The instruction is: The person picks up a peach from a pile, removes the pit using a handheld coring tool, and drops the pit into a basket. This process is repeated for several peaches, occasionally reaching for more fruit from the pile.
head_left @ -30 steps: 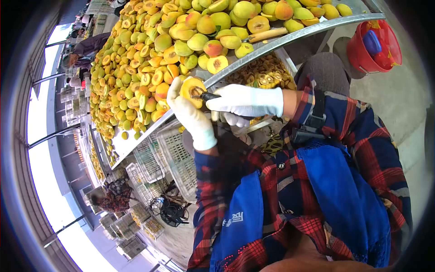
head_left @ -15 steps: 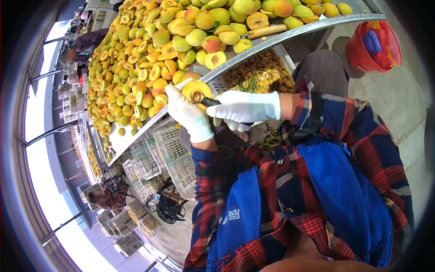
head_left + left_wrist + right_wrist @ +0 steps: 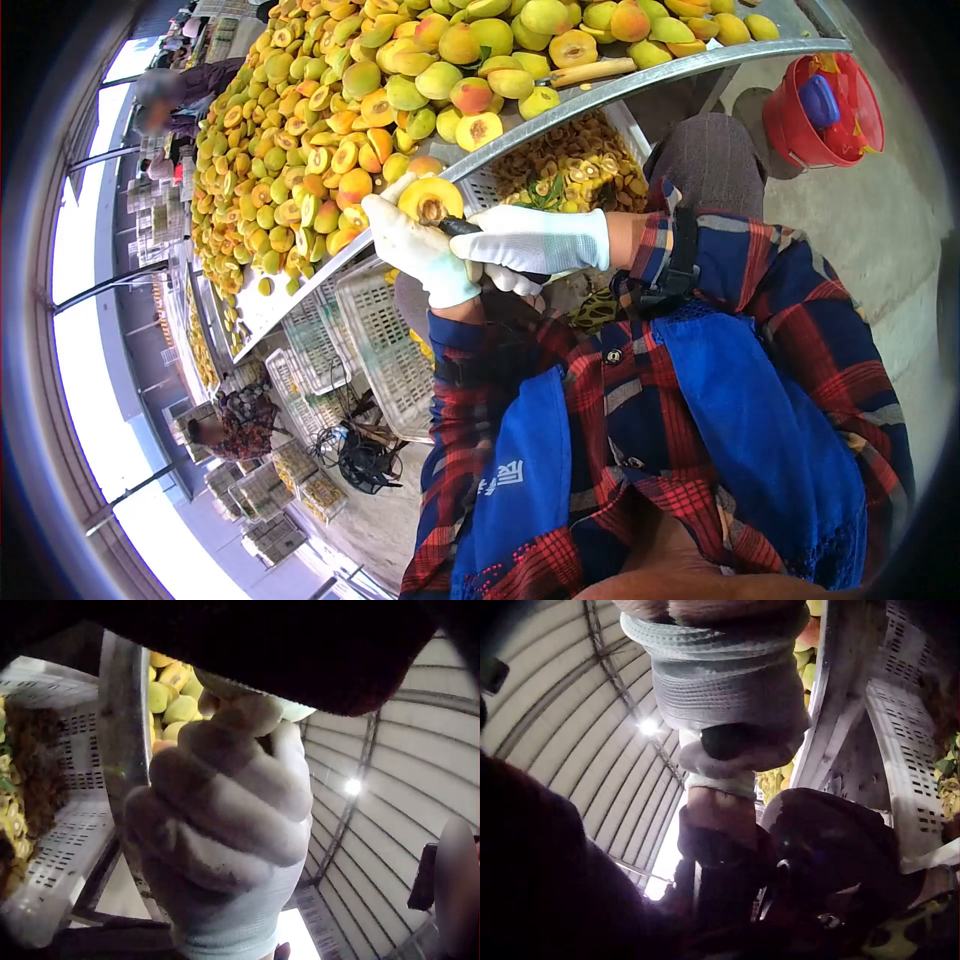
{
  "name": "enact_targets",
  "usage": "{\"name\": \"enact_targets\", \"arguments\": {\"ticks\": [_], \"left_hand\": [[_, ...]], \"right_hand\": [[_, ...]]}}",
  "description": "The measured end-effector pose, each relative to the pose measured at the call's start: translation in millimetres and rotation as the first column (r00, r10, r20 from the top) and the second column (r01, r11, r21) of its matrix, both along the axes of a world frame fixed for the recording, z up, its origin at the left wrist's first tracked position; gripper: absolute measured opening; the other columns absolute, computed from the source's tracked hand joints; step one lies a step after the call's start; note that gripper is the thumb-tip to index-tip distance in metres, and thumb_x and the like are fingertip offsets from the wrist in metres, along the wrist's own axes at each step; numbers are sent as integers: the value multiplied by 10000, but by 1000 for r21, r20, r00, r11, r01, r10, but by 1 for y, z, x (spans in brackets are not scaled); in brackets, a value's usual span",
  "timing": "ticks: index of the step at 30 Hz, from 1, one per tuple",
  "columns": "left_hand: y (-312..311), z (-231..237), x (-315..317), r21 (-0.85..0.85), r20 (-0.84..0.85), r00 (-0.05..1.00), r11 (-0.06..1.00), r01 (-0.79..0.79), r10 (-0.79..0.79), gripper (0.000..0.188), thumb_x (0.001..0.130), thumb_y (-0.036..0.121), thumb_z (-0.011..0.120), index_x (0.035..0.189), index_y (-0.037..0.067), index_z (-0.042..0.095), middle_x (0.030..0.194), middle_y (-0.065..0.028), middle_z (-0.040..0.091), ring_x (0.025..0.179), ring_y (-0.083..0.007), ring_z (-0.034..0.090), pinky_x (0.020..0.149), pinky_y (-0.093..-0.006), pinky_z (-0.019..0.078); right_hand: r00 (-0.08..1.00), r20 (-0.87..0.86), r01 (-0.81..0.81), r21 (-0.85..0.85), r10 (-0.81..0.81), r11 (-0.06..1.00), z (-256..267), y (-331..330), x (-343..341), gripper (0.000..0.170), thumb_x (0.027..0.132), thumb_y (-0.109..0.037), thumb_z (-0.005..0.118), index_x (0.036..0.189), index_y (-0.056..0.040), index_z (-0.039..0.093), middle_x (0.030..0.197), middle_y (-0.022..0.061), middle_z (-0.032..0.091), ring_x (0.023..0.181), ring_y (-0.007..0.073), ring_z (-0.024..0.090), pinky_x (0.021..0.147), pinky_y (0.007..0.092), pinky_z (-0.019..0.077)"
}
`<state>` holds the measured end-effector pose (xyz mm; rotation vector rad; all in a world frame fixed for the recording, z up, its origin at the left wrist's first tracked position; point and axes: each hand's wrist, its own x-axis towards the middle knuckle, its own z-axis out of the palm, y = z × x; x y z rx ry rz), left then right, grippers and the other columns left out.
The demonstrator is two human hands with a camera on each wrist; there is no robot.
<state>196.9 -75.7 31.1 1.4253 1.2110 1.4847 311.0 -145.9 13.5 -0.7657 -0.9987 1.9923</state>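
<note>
In the head view, my gloved left hand (image 3: pixel 415 245) holds a yellow peach half (image 3: pixel 438 193) with its cut face turned up and a brown hollow at the centre. The left wrist view shows this hand's fingers (image 3: pixel 232 802) curled over, with the fruit hidden. My gloved right hand (image 3: pixel 545 238) grips a black-handled tool (image 3: pixel 459 227), its front end at the hollow of the peach. The tool's tip is hidden in the fruit. From below the right glove, the dark handle end (image 3: pixel 724 741) sticks out in the right wrist view. Both hands are close together by the table edge.
A large pile of whole and halved peaches (image 3: pixel 290 170) covers the metal-edged table (image 3: pixel 600 98). A wooden-handled knife (image 3: pixel 592 72) lies near its edge. Below stands a crate of brown pieces (image 3: pixel 575 165). A red bucket (image 3: pixel 785 120), plastic crates (image 3: pixel 385 350) and other people are around.
The peach half and both hands have shifted slightly in view. The tool's angle at the hollow has changed a little, and the right hand has turned slightly. Both hands keep their hold.
</note>
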Motion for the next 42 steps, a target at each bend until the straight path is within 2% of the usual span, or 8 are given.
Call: {"name": "enact_targets", "arguments": {"ticks": [8, 13, 16, 21, 25, 30, 32, 42], "left_hand": [[11, 13, -23, -274, -182, 856, 862, 428, -483, 525, 1034, 380, 344, 877, -40, 618, 801, -166, 693, 691, -183, 643, 692, -291, 525], [12, 2, -27, -203, 128, 768, 742, 639, -627, 534, 1007, 455, 410, 918, -25, 627, 814, -174, 683, 633, -230, 648, 587, -301, 527], [13, -14, -13, -271, 681, 672, 752, 601, -292, 551, 981, 552, 383, 1040, 41, 583, 864, -170, 664, 539, -283, 612, 453, -346, 498], [23, -20, -25, -383, 676, 722, 768, 513, -146, 577, 985, 576, 344, 1074, 57, 582, 944, -115, 668, 624, -276, 637, 550, -331, 523], [34, 4, -78, -66, -27, 1000, 998, 3, -4, 519, 1029, 454, 356, 1004, 5, 615, 955, -90, 647, 895, -168, 597, 801, -302, 486], [74, 24, -191, -79, -646, 733, 937, -341, 213, 470, 982, 419, 446, 1078, 9, 653, 1001, -128, 678, 835, -245, 621, 779, -357, 488], [105, 19, -212, -85, -944, 327, 919, -384, 50, 555, 900, 500, 534, 1173, 26, 628, 1092, -169, 674, 949, -318, 643, 847, -407, 484], [187, -23, -195, -286, -939, -114, 923, -259, -323, 738, 721, 656, 636, 1092, 18, 646, 1040, -218, 683, 1025, -328, 649, 866, -404, 490]], "right_hand": [[940, 143, -315, 9, 311, 949, 0, 11, 31, 480, 976, -492, 472, 914, -30, 589, 565, -4, 454, 431, 98, 417, 393, 244, 354], [805, -499, -457, -178, 320, 872, -7, 2, 14, 467, 1002, -456, 436, 902, -32, 604, 484, -30, 347, 358, 86, 300, 347, 245, 276], [984, -106, -141, 36, 144, 989, -8, -6, 2, 457, 995, -456, 450, 890, -36, 595, 502, -1, 453, 379, 109, 423, 383, 253, 353], [979, 202, -36, 95, 17, 995, -21, -19, -7, 412, 983, -421, 471, 896, -38, 595, 567, 17, 531, 481, 105, 508, 447, 269, 412], [936, -237, 106, -513, -260, 852, -47, -17, 2, 414, 961, -420, 496, 933, -29, 630, 616, 29, 563, 499, 140, 531, 449, 291, 446], [946, -87, 198, -604, -311, 772, -39, -17, 6, 380, 967, -409, 495, 978, -61, 646, 705, 17, 586, 550, 152, 552, 481, 310, 473], [909, -116, 256, -603, -401, 755, -43, -11, 4, 396, 967, -415, 493, 1007, -53, 649, 727, 31, 589, 584, 160, 565, 506, 313, 483], [864, -184, 302, -556, -469, 774, -47, 2, 6, 403, 957, -419, 522, 1021, -36, 630, 687, 25, 590, 563, 161, 563, 468, 290, 445]]}}
